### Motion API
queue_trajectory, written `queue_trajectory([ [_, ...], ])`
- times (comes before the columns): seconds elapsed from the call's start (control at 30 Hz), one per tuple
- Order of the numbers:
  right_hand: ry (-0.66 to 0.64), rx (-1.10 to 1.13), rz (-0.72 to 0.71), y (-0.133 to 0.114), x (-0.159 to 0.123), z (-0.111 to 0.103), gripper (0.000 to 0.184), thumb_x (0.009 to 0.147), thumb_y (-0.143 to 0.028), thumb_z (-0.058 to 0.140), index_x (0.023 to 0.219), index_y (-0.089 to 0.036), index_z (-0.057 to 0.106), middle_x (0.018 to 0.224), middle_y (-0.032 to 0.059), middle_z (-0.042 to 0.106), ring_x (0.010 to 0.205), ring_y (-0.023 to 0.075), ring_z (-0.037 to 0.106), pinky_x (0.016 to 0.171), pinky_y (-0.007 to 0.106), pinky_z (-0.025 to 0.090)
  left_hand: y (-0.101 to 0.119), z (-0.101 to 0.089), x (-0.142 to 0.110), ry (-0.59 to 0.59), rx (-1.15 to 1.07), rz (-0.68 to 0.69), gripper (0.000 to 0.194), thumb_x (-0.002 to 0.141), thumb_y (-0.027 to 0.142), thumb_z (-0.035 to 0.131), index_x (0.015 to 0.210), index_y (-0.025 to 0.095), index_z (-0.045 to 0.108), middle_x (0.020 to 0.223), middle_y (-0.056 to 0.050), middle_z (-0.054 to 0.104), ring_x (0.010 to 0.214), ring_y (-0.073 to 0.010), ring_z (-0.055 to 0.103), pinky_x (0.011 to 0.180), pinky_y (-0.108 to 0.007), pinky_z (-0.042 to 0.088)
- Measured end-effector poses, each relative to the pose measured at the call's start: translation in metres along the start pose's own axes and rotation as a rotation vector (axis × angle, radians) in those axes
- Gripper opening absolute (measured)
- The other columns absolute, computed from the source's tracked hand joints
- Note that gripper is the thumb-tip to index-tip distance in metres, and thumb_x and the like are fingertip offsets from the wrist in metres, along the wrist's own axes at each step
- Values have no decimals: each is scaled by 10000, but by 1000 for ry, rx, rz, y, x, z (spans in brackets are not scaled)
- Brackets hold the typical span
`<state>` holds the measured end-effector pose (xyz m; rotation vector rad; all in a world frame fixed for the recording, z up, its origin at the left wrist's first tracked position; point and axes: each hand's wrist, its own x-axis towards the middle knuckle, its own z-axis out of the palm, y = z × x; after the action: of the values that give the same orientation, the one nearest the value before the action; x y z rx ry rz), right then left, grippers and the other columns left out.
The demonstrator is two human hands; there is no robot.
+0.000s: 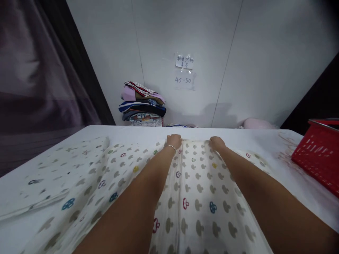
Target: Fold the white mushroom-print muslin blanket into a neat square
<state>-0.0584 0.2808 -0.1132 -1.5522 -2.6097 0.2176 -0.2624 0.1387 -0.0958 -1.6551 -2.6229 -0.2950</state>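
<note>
A thin white cloth (198,176) printed with grey, red, blue and yellow mushrooms stretches across the table towards me. At its far edge my left hand (174,140), with a bracelet at the wrist, is closed on the fabric. My right hand (217,143) grips the same far edge a short way to the right. Between the two hands the edge runs nearly straight. More of the printed fabric spreads out to the left under my left arm, and part of the cloth is hidden by both forearms.
The table (143,132) has a white cover. A red plastic basket (317,158) with a metal handle stands at the right. Behind the far edge rises a stack of folded cloths (143,106) against the wall. Handwritten paper signs (184,70) hang there. A curtain (39,77) hangs at left.
</note>
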Motion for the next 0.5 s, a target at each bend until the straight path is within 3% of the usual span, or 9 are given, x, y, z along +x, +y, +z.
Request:
queue_trajectory([
  [0.2,-26,-12,-27,13,9,27,252,863,-255,470,982,-179,677,1027,115,655,945,202,591,727,253,415,-9,34,3,-30,16,-12,287,882,235,395,979,179,660,1052,-124,649,1057,-246,549,882,-396,376],
  [0.37,-28,-42,-25,13,15,29,318,866,-261,461,1141,-227,617,1169,108,588,1076,235,532,769,283,435,-12,45,9,13,19,-10,293,866,225,414,1073,180,616,1167,-129,576,1121,-260,490,899,-398,381],
  [0.5,-61,-73,-44,15,19,26,297,847,-249,488,1103,-237,640,1147,100,595,1065,235,537,767,284,442,-15,45,12,-10,16,50,262,861,224,440,1051,197,617,1147,-104,576,1115,-240,492,939,-390,353],
])
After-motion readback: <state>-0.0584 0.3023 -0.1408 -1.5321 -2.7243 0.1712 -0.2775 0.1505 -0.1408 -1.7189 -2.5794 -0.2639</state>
